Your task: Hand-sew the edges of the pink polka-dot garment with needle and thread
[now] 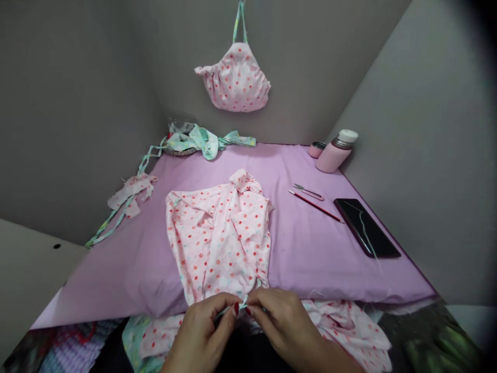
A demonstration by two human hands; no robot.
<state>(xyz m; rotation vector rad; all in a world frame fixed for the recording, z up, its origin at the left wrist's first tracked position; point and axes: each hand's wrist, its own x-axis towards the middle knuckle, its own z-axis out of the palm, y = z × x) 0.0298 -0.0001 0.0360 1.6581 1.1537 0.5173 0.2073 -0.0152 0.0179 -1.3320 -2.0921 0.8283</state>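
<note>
My left hand [205, 331] and my right hand [281, 324] meet at the near edge of the table, their fingertips pinching a narrow mint fabric strip [233, 309]. That strip runs into a pink dotted cotton garment [219, 243], which lies crumpled on the lavender cloth [314, 254] just beyond my fingers. More of the same pink print [349, 326] hangs over the near edge, to the right of my right hand. A gathered pink dotted bag [233, 77] hangs on the back wall on mint straps.
To the right lie thread snips [308, 191], a red pencil [316, 206] and a black phone [367, 228]. A pink flask [334, 155] and small tin [317, 149] stand at the back. Mint scraps [205, 140] and pink scraps [132, 191] lie along the back and left.
</note>
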